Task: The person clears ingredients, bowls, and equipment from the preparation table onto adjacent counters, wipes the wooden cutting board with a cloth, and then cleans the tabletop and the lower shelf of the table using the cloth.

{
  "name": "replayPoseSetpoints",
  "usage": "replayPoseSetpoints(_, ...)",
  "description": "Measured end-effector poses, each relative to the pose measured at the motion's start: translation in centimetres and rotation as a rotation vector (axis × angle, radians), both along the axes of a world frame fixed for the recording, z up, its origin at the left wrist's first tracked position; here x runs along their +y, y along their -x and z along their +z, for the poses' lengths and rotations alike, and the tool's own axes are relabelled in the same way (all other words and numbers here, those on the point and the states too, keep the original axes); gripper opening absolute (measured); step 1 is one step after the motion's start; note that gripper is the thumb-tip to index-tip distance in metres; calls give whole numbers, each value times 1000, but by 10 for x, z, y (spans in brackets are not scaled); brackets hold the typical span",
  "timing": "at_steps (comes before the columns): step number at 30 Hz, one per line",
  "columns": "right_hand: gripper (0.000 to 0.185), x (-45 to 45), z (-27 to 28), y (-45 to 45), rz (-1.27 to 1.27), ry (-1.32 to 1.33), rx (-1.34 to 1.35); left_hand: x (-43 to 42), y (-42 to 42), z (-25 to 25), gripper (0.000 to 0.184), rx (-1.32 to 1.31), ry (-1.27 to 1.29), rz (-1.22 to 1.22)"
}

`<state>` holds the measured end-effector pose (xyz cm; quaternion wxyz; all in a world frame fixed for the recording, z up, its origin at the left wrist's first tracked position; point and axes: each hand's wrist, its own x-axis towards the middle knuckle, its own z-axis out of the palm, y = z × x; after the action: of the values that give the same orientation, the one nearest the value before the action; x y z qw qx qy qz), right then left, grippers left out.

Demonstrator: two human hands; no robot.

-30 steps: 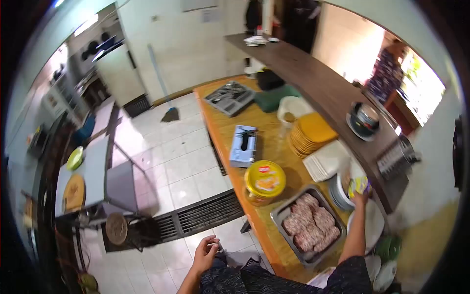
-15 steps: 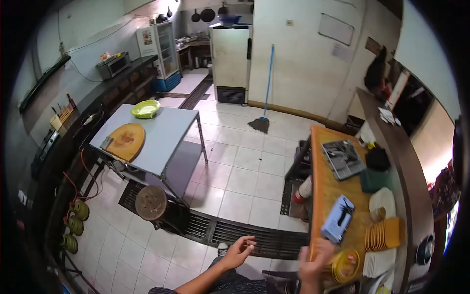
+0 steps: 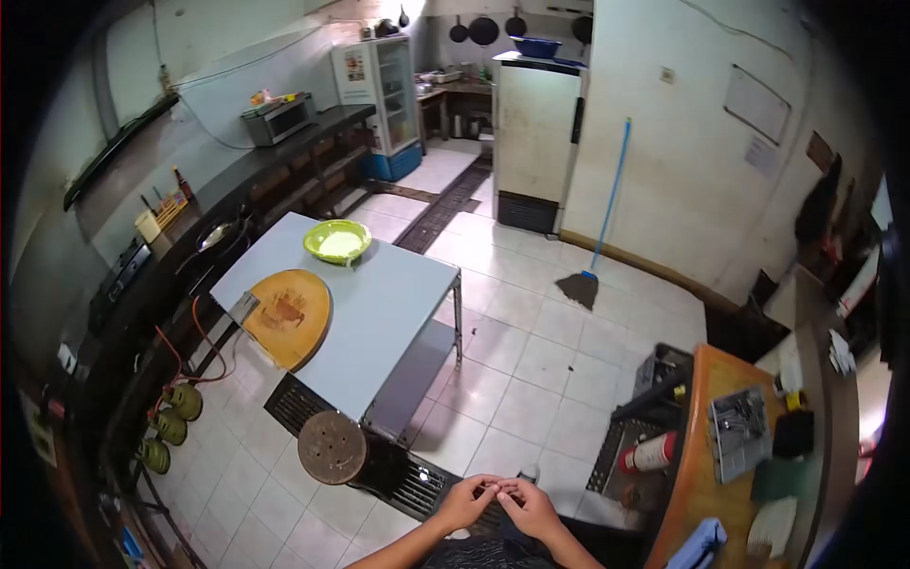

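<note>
My left hand (image 3: 466, 503) and my right hand (image 3: 531, 509) meet in front of my body, low in the view. Fingers on both are curled in, and the fingertips touch or almost touch. Whether something small sits between them I cannot make out. Beyond and to the left is a round stool (image 3: 333, 447), beside a grey-topped table (image 3: 379, 313). That table carries a round wooden chopping board (image 3: 296, 318) with a cleaver (image 3: 244, 307) at its edge, and a green basin (image 3: 337, 242).
On my right stands a wooden counter (image 3: 697, 465) with a cutlery tray (image 3: 740, 431) and a blue box (image 3: 697, 544). A fire extinguisher (image 3: 648, 453) is beside it. A mop (image 3: 607, 209) leans on the wall. Gas cylinders (image 3: 171, 425) stand at left; a floor drain grate (image 3: 417, 484) crosses ahead.
My right hand has left the counter edge near the yellow tub and come over to my left hand. The view has swung left, so the counter now sits further right.
</note>
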<state>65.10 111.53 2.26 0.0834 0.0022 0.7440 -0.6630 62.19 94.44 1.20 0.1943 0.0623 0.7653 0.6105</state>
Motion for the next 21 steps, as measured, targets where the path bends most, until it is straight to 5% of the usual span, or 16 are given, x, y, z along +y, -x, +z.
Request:
replayPoseSetpoints(9, 21, 87, -77, 192, 75, -101, -79, 30, 140, -81, 20, -225, -55, 297)
replayPoseSetpoints(15, 19, 146, -55, 327, 229, -220, -166, 60, 244, -99, 21, -193, -29, 465)
replayPoseSetpoints(21, 19, 110, 4, 451, 487, 63, -130, 52, 339, -67, 29, -134, -255, 861)
